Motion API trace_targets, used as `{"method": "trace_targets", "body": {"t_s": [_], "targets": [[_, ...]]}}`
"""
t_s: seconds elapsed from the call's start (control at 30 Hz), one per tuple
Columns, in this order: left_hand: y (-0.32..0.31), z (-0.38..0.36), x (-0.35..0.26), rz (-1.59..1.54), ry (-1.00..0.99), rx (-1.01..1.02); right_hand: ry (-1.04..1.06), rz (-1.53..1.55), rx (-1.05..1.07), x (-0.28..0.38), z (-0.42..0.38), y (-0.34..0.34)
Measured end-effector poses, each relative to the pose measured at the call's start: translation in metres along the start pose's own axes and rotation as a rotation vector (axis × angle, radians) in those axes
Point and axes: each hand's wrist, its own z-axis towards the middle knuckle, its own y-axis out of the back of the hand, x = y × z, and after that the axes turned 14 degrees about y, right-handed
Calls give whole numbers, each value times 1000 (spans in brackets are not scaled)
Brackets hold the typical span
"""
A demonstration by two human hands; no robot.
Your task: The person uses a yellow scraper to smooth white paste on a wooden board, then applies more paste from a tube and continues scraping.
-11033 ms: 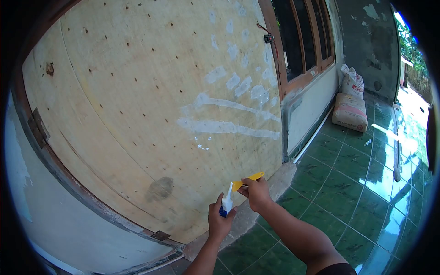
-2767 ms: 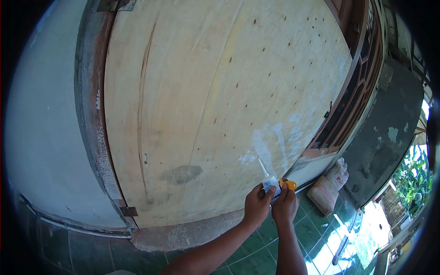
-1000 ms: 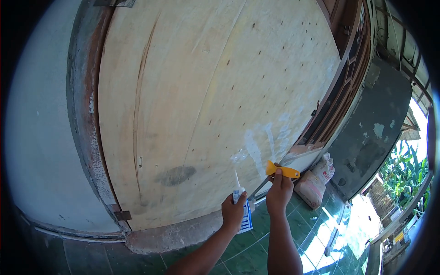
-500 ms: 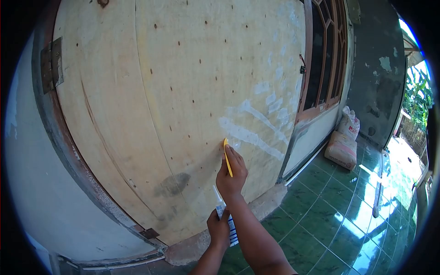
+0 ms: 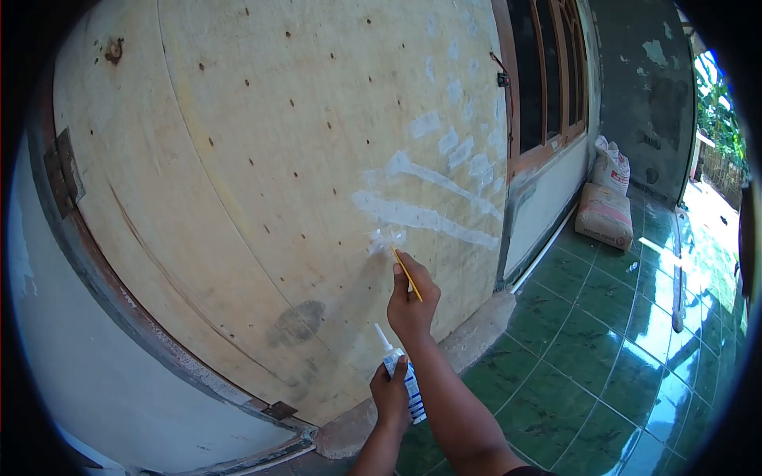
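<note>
My right hand (image 5: 413,300) grips a thin yellow plastic scraper (image 5: 407,274), its upper end at a wood door panel (image 5: 238,182). Right by that end, a fresh-looking white smear (image 5: 379,242) lies on the panel. Lower down, my left hand (image 5: 390,394) is wrapped around a white and blue sealant tube (image 5: 413,389), whose pale nozzle (image 5: 382,336) points up and to the left. White filler streaks (image 5: 429,220) and several small patches spread over the panel's right side. Rows of small dark holes dot the wood.
A rusty hinge (image 5: 63,174) sits on the panel's left edge. Right of the panel is a window with a brown frame (image 5: 548,151). Two sacks (image 5: 605,214) rest by the wall on green floor tiles (image 5: 548,381). A concrete sill (image 5: 476,337) runs below the panel.
The view has shifted, so the panel now lies further left. The scraper has turned edge-on, and a white smear shows more plainly beside its end. Both hands keep their holds.
</note>
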Motion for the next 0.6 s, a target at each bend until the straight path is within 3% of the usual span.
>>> {"method": "trace_targets", "body": {"t_s": [0.3, 0.4, 0.5, 0.6], "targets": [[11, 8, 7, 76, 37, -71, 231, -227, 70, 5, -15, -27], [19, 14, 14, 195, -50, -87, 254, -323, 94, 9, -23, -34], [25, 18, 22, 129, -23, -48, 256, -283, 151, 13, -34, -31], [20, 16, 15, 298, -38, -142, 208, -165, 97, 20, -27, -20]]}}
